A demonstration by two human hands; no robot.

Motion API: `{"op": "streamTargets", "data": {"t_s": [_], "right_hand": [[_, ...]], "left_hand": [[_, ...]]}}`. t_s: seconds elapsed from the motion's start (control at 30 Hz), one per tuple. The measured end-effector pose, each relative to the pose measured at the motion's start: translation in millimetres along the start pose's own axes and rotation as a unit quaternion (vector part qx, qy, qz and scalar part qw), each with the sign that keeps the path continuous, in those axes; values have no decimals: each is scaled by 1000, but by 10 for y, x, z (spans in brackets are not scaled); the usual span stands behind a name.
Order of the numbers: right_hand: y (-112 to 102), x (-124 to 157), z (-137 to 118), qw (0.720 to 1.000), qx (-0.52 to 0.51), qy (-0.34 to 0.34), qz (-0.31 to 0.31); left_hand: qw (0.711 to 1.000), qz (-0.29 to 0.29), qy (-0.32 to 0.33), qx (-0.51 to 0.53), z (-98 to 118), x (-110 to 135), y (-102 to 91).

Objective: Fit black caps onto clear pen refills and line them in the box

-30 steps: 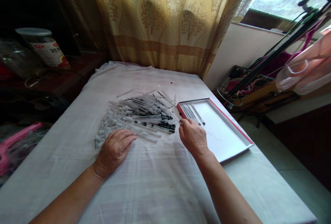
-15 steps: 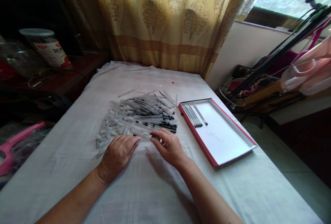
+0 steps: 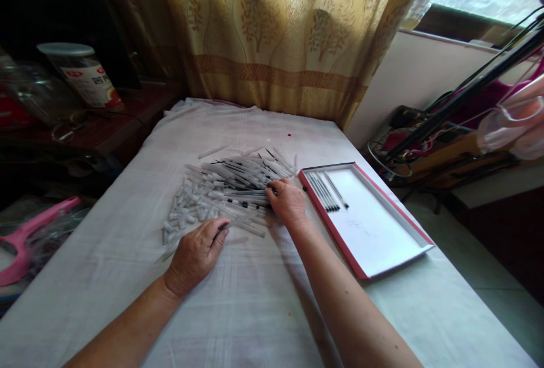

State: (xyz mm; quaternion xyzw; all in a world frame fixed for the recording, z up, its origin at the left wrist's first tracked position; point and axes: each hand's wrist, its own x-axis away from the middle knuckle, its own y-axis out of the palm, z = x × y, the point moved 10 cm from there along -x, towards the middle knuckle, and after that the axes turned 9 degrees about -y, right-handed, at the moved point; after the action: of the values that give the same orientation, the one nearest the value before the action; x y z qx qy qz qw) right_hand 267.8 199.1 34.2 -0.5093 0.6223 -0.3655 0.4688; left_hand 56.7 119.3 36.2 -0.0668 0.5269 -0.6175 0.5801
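My left hand [image 3: 199,248] is closed on one end of a clear pen barrel [image 3: 243,220], which points to the right above the cloth. At the right side of a pile of pen parts [image 3: 238,172], my right hand [image 3: 288,202] has its fingers pinched together among the black ends; what they grip is mostly hidden. Thin refills, clear barrels and black plugs make up this pile. Small whitish pen caps [image 3: 182,203] lie heaped at its left.
To the right lies a shallow red-edged box lid [image 3: 361,243] with several black-tipped pens [image 3: 325,192] lined up inside. A white cloth [image 3: 238,311] covers the table. A labelled jar [image 3: 87,76] and a pink plastic handle [image 3: 29,237] are at the left; a curtain [image 3: 276,33] hangs behind.
My right hand has left the barrel and moved forward and right to the black ends in the pile. My left hand keeps the barrel, now tilted up. The view has shifted slightly.
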Motion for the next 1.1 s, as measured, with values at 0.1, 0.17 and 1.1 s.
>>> {"op": "streamTargets", "data": {"t_s": [0.1, 0.17, 1.1], "right_hand": [[-3, -3, 30, 999, -24, -6, 28], [-85, 47, 74, 993, -72, -21, 88], [-223, 910, 706, 745, -583, 148, 288]], "left_hand": [[999, -12, -28, 11, -79, 1, 35], [998, -22, -56, 17, -144, -2, 57], [995, -34, -77, 46, -148, -43, 24]]}}
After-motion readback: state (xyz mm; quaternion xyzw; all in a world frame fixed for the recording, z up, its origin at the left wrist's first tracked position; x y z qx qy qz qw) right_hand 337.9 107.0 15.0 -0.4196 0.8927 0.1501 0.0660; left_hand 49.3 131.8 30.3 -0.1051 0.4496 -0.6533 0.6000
